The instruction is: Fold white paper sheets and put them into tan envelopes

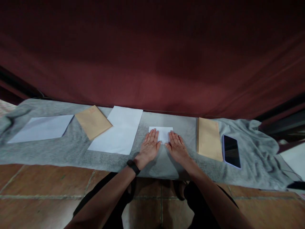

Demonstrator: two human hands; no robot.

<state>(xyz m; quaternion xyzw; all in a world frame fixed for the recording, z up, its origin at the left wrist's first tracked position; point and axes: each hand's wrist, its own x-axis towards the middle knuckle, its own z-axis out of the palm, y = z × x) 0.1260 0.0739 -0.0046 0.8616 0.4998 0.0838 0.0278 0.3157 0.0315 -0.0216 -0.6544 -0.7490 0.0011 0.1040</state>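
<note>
A small white paper [163,133] lies flat on the grey cloth in front of me. My left hand [150,146] rests palm down on its left part, fingers stretched out and lying nearly together. On the right part lies my right hand [176,147], also palm down with its fingers extended. The paper shows between the two hands and beyond the fingertips. Neither hand grips anything. Left of my hands is a large white sheet [121,130], with a brown envelope [92,121] overlapping its left edge.
Another white sheet [43,128] lies at the far left. To the right are a stack of brown envelopes [209,139] and a phone [231,151]. The grey cloth [71,156] is wrinkled at both ends. A dark red curtain [147,79] hangs behind.
</note>
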